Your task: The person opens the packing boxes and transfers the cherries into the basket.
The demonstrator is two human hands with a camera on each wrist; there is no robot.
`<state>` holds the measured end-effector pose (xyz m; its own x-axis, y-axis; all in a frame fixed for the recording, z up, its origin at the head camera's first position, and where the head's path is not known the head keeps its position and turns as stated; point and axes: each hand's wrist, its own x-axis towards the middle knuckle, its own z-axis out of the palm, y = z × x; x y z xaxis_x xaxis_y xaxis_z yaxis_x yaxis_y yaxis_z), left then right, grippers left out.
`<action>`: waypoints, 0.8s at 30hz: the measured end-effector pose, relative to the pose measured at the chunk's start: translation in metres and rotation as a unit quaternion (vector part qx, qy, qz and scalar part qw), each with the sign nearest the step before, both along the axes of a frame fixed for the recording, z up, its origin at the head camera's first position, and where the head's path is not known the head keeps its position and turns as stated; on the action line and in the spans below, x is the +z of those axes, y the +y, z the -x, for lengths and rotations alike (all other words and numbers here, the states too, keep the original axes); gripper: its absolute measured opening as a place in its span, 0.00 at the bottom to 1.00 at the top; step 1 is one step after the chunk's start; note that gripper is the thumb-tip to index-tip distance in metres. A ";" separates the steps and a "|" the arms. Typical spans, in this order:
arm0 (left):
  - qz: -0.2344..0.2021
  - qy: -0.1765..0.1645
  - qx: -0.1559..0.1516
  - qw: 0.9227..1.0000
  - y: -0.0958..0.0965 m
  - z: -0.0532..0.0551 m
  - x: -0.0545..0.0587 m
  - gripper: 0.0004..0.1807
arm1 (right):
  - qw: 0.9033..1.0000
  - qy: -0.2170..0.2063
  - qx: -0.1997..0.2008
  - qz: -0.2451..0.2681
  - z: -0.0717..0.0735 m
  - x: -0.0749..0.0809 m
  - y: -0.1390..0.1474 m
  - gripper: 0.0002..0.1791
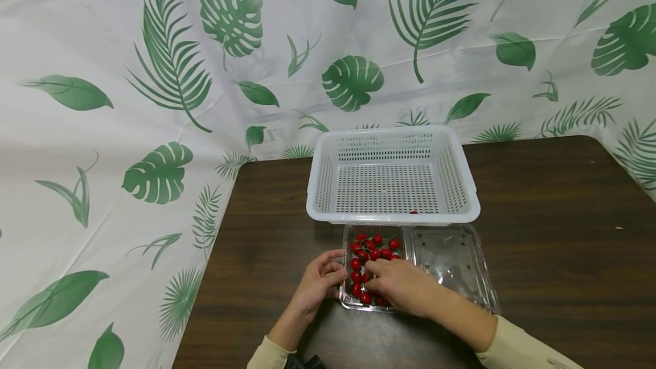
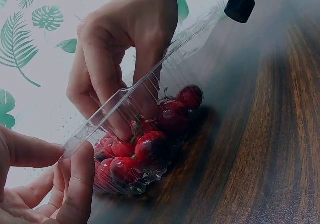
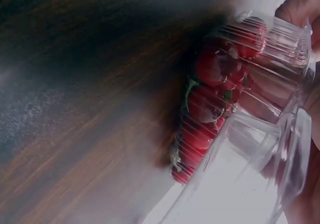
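Note:
A clear plastic clamshell box [image 1: 345, 300] stands on the table, holding several small red cherry tomatoes [image 1: 356, 276] with green stems. My left hand [image 1: 319, 279] is at its left side; the left wrist view shows the thumb and a finger [image 2: 80, 166] pinching its rim. From the right, my right hand [image 1: 405, 286] reaches down into the box. Its finger and thumb close around a cherry tomato [image 2: 145, 127] among the others, the tips partly hidden behind the box wall. The clear lid [image 1: 451, 255] lies folded open to the right, under my right forearm.
A white perforated plastic basket [image 1: 392, 218] stands right behind the box, with a small red thing [image 1: 414, 213] at its near inner edge. The dark wood-grain table [image 1: 543, 244] extends to both sides. A white leaf-patterned sheet [image 1: 287, 10] hangs behind and at the left.

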<state>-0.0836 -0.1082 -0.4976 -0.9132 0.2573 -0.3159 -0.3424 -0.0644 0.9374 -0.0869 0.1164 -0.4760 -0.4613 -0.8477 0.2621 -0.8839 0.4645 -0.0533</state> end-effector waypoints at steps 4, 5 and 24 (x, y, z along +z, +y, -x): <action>-0.001 0.002 -0.002 1.000 0.000 -0.001 -0.001 0.26 | 1.000 -0.002 0.009 -0.002 0.000 0.000 -0.002 0.05; 0.000 0.000 -0.002 1.000 0.000 -0.001 -0.001 0.26 | 1.000 -0.005 0.010 -0.002 0.000 -0.001 -0.002 0.05; -0.001 0.000 0.000 1.000 -0.001 0.000 0.000 0.26 | 0.999 -0.018 0.012 -0.036 0.005 0.001 -0.006 0.09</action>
<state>-0.0833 -0.1088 -0.4972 -0.9132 0.2581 -0.3154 -0.3423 -0.0656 0.9373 -0.0916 0.1103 -0.4752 -0.4478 -0.8752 0.1831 -0.8934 0.4461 -0.0523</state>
